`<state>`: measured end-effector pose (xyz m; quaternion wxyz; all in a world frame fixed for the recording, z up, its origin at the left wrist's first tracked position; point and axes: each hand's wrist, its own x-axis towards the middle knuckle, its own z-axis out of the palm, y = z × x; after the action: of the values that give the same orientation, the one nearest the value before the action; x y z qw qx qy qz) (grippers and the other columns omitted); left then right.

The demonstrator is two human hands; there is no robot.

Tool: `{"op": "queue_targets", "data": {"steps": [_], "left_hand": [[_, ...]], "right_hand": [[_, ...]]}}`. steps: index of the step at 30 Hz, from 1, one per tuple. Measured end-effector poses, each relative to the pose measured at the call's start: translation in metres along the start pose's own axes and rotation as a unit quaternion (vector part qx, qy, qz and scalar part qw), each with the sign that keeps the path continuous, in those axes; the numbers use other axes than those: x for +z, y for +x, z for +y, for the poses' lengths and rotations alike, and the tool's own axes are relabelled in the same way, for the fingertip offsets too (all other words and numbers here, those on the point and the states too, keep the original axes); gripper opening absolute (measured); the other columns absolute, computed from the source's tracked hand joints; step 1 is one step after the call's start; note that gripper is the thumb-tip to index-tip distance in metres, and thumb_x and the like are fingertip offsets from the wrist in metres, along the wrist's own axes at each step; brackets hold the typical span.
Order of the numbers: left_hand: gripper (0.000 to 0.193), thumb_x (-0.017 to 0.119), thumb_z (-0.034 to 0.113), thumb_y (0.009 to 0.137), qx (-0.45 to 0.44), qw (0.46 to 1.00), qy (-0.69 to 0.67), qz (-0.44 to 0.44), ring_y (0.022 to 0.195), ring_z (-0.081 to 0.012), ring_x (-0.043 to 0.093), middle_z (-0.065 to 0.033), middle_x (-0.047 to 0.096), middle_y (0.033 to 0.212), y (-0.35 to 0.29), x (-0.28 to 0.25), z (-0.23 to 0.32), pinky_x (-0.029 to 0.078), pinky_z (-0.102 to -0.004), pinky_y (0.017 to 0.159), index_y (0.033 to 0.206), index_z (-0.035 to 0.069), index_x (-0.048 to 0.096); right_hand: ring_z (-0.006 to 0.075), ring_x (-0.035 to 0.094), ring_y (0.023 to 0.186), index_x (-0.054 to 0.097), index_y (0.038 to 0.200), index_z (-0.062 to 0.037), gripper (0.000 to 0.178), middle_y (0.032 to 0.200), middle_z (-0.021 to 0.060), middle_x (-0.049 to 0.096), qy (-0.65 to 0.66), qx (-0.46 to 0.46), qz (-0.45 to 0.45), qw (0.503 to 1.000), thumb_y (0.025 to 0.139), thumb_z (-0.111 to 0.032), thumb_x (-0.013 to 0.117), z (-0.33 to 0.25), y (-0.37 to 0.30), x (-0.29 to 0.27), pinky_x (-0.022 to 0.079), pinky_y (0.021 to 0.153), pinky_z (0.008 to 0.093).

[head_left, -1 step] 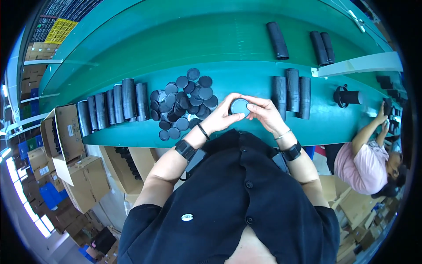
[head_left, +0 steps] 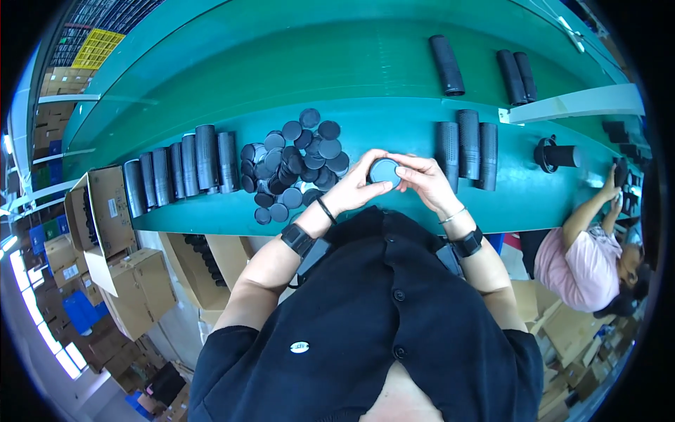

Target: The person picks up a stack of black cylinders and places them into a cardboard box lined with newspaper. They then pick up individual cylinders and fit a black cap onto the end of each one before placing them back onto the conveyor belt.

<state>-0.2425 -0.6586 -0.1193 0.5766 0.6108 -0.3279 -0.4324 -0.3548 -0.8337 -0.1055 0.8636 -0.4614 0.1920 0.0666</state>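
A round dark-grey cap [head_left: 384, 173] faces up between my two hands at the near side of the green table. My left hand [head_left: 360, 181] curls around its left side, thumb along the lower edge. From the right, my right hand [head_left: 427, 181] grips the rim with its thumb and fingers. Whether the cap sits on something is hidden by the hands. A heap of similar black discs [head_left: 288, 169] lies just left of my left hand. Beyond my right hand, several ribbed black cylinders [head_left: 469, 144] lie side by side.
More black cylinders [head_left: 205, 158] form a row at the left. Others, such as one black cylinder [head_left: 446, 65], lie on the green surface farther back. A white bracket [head_left: 576, 102] crosses at right. Cardboard boxes [head_left: 140, 288] stand below left; a co-worker in a pink top [head_left: 580, 271] works at right.
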Motion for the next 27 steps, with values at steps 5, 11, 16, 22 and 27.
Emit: {"op": "queue_targets", "data": {"steps": [5, 11, 16, 22, 27], "left_hand": [[0.062, 0.071, 0.021, 0.084, -0.008, 1.0, -0.013, -0.017, 0.114, -0.0171, 0.047, -0.0088, 0.047, 0.123, -0.007, 0.001, -0.003, 0.04, -0.0327, 0.097, 0.134, 0.005, 0.037], [0.079, 0.082, 0.024, 0.072, 0.085, 0.976, 0.199, -0.023, 0.13, -0.0286, 0.041, -0.0159, 0.043, 0.134, -0.003, -0.006, 0.003, 0.034, -0.0406, 0.107, 0.135, 0.008, 0.037], [0.083, 0.082, 0.024, 0.072, 0.006, 0.998, 0.038, 0.04, 0.12, -0.0283, 0.052, -0.0149, 0.05, 0.129, 0.006, 0.01, 0.005, 0.044, -0.04, 0.099, 0.137, 0.006, 0.034], [0.076, 0.077, 0.021, 0.074, 0.037, 0.991, 0.131, -0.007, 0.117, -0.0365, 0.054, -0.022, 0.05, 0.129, 0.006, 0.006, 0.005, 0.047, -0.0409, 0.094, 0.134, 0.0, 0.036], [0.067, 0.076, 0.016, 0.073, 0.068, 0.983, 0.166, 0.048, 0.114, -0.0402, 0.055, -0.0239, 0.055, 0.12, 0.003, 0.014, 0.008, 0.047, -0.0417, 0.093, 0.129, -0.001, 0.041]], "right_hand": [[0.0078, 0.058, 0.071, 0.069, 0.114, -0.0061, 0.026, 0.087, 0.0025, 0.059, -0.095, -0.071, -0.018, 0.993, 0.089, -0.012, 0.066, -0.004, 0.0, 0.001, 0.048, 0.063, 0.0215], [0.007, 0.057, 0.073, 0.063, 0.119, -0.0046, 0.033, 0.089, 0.0017, 0.06, -0.132, -0.075, 0.01, 0.988, 0.087, -0.011, 0.068, -0.017, 0.004, -0.006, 0.047, 0.067, 0.0205], [0.0186, 0.051, 0.108, 0.056, 0.124, -0.0065, 0.059, 0.123, 0.0075, 0.051, -0.356, -0.146, 0.009, 0.923, 0.071, -0.013, 0.081, -0.026, -0.009, 0.019, 0.049, 0.079, 0.0282], [0.0215, 0.051, 0.11, 0.052, 0.133, -0.0085, 0.072, 0.126, 0.0102, 0.051, -0.324, -0.169, -0.017, 0.931, 0.068, -0.019, 0.083, -0.019, -0.014, 0.009, 0.048, 0.08, 0.0296], [0.0229, 0.052, 0.107, 0.053, 0.131, -0.0072, 0.068, 0.123, 0.0111, 0.052, -0.41, -0.218, -0.011, 0.886, 0.07, -0.018, 0.08, -0.022, -0.013, 0.017, 0.046, 0.08, 0.0294]]}}
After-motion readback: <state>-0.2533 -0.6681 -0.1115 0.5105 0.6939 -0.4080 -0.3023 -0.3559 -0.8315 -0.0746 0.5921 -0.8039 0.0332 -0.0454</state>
